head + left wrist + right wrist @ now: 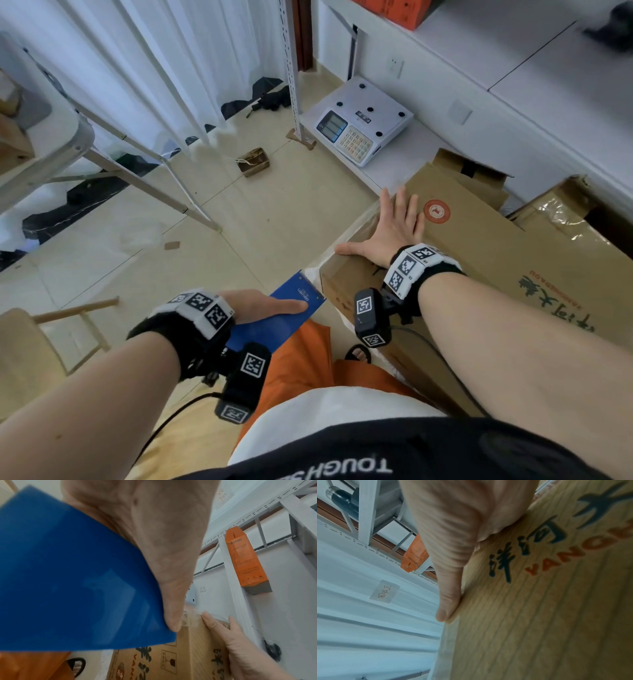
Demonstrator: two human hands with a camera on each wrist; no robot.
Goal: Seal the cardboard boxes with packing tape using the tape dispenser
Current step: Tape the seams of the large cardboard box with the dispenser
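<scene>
1. Right hand (394, 226), fingers spread, presses flat on the brown printed cardboard box (486, 246) at 2 o'clock.
2. Left hand (263, 305) grips the blue serrated tape dispenser (274, 325), just beside the box's near end.
3. Judged step: taping that end; next, press and draw tape across.

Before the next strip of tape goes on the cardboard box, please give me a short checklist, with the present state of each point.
1. Left hand holds the blue tape dispenser: ok.
2. Right hand presses flat on the cardboard box: ok.
3. Dispenser's toothed edge touches the box: not ok, it stands just beside the box edge.
4. Tape end free to pull: cannot tell.
5. Top flaps fully closed: cannot tell.
</scene>
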